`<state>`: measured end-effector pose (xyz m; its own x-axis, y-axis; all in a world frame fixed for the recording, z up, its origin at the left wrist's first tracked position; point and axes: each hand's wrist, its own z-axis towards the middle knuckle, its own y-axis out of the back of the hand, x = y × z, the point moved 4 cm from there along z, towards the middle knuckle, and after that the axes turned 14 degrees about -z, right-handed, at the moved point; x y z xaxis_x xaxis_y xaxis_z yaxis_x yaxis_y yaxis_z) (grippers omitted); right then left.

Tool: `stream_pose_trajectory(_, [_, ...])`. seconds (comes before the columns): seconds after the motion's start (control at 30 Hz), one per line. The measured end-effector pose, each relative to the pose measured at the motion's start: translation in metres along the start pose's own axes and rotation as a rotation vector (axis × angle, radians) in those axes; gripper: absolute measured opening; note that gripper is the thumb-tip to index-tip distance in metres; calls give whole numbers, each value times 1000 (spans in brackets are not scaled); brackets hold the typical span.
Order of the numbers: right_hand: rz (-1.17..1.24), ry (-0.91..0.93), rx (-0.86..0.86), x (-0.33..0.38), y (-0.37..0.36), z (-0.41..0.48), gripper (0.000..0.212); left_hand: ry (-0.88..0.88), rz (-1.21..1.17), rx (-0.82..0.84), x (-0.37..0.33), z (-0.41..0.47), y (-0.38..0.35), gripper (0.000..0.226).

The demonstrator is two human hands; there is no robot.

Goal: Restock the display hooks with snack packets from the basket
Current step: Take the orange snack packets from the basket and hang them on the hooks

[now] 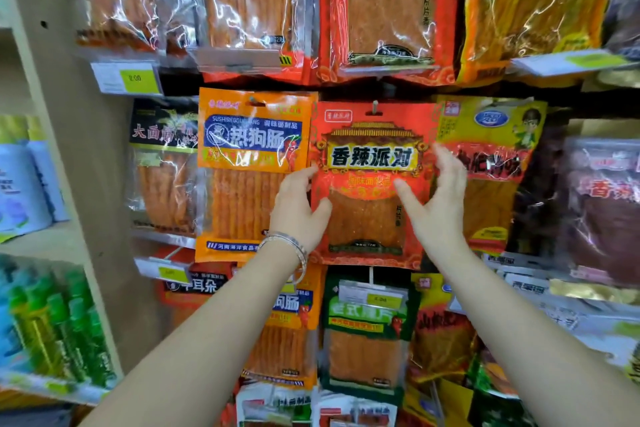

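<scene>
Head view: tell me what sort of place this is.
Probably a shop's snack aisle: packets like the red packet hang on display hooks, yellow price tags sit below them, and green bottles stand at left.

Red snack packet (370,184) on its hook (375,108), edges in left hand (298,210) and right hand (438,206).

Hands: two, left hand (298,210), right hand (439,199). One red packet (372,163) between them.
</scene>
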<state>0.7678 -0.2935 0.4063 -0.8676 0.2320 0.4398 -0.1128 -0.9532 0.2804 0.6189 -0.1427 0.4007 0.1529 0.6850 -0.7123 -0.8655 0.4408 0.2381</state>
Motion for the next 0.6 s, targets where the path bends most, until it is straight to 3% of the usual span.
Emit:
stream_pose_trajectory(0.13, [-118,-10,120,-13,-12,-12,55,-19,18,-5,-4,-5,-5,50])
stream_pose_trajectory(0.33, [-118,-36,131,-28,6,-17,42,-88,244,-105,-18,-19,-29,54])
stream_pose_trajectory(0.47, [-154,-128,51,-53,36,-4,41,-260,201,70,-40,-20,-68,44])
stream_pose_trajectory(0.6, [-160,-313,-57,-90,62,13,53,-339,58,309,-64,-19,-116,47])
